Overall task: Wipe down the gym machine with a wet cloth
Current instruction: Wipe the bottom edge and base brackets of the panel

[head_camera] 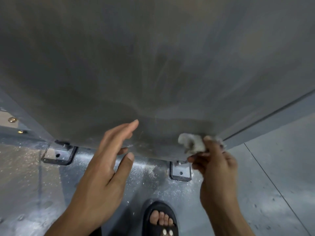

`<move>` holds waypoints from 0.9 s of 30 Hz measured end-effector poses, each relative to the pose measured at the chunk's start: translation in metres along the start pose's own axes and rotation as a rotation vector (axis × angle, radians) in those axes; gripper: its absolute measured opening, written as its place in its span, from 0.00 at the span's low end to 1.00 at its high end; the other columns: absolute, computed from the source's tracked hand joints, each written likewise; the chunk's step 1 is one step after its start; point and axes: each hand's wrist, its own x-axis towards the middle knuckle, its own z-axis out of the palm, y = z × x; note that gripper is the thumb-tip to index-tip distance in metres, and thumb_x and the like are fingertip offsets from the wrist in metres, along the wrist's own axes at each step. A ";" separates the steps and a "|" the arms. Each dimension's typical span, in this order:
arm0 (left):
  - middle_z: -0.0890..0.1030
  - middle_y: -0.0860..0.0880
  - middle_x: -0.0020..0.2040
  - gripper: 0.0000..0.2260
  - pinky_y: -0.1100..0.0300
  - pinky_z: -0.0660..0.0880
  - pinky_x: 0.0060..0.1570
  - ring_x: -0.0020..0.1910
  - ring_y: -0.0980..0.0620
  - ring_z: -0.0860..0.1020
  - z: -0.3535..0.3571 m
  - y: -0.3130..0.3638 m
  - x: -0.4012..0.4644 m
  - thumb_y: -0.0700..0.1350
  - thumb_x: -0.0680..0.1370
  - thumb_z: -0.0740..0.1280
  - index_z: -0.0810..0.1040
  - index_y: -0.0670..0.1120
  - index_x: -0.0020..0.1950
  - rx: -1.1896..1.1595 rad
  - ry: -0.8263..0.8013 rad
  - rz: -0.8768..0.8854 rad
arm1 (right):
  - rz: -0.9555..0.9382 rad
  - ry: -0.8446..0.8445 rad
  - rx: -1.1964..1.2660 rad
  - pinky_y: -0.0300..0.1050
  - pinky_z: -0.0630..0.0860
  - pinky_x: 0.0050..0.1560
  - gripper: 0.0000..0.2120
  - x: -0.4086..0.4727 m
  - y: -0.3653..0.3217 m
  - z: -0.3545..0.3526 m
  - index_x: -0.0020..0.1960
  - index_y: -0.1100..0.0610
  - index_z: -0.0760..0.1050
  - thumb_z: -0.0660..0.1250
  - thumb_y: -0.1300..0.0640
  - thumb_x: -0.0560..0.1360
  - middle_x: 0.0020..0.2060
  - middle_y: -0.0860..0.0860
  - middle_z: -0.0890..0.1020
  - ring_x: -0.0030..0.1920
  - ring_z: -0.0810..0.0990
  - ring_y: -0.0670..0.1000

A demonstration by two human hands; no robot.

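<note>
At the lower right corner of the machine panel (pixel 153 65), the right hand (pixel 216 166) pinches a bunched white cloth (pixel 190 144) between curled fingers and thumb and holds it against the panel's bottom edge. The left hand (pixel 105 160) hovers to the left of the cloth, fingers straight and spread, holding nothing; its fingertips lie at or just off the panel face, and contact cannot be confirmed.

Progress assessment: darker, uneven patches and faint streaks run across the middle and lower panel above the cloth. These read as dampness from wiping, so this face appears largely covered. The upper panel looks paler and more uniform; whether it has been wiped cannot be told.

Remaining work, as judged: the bottom edge of the panel left of the cloth, the two floor brackets (pixel 180 171) below the panel, and the side face to the right of the corner seam. White specks lie on the floor (pixel 272 176) around the brackets. A sandalled foot (pixel 160 218) stands below the panel, between the two arms.
</note>
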 end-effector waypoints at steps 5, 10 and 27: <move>0.68 0.61 0.74 0.23 0.68 0.68 0.67 0.75 0.58 0.68 0.005 0.001 -0.001 0.42 0.85 0.60 0.67 0.61 0.78 -0.002 -0.029 -0.018 | -0.134 0.026 0.018 0.42 0.70 0.27 0.19 0.001 -0.013 -0.002 0.35 0.57 0.81 0.63 0.58 0.83 0.25 0.55 0.79 0.26 0.77 0.54; 0.67 0.64 0.75 0.24 0.58 0.71 0.65 0.72 0.60 0.70 0.000 -0.001 -0.004 0.45 0.83 0.59 0.66 0.65 0.77 -0.012 -0.035 -0.050 | 0.108 0.098 -0.073 0.44 0.70 0.27 0.15 0.015 0.045 -0.001 0.42 0.60 0.80 0.63 0.55 0.83 0.29 0.56 0.82 0.29 0.79 0.55; 0.67 0.64 0.74 0.26 0.59 0.68 0.67 0.74 0.61 0.68 -0.004 -0.003 -0.002 0.37 0.84 0.61 0.66 0.61 0.78 0.029 -0.037 -0.068 | 0.254 0.114 -0.069 0.43 0.71 0.30 0.10 0.021 0.081 -0.004 0.50 0.60 0.78 0.62 0.55 0.84 0.35 0.55 0.83 0.28 0.80 0.50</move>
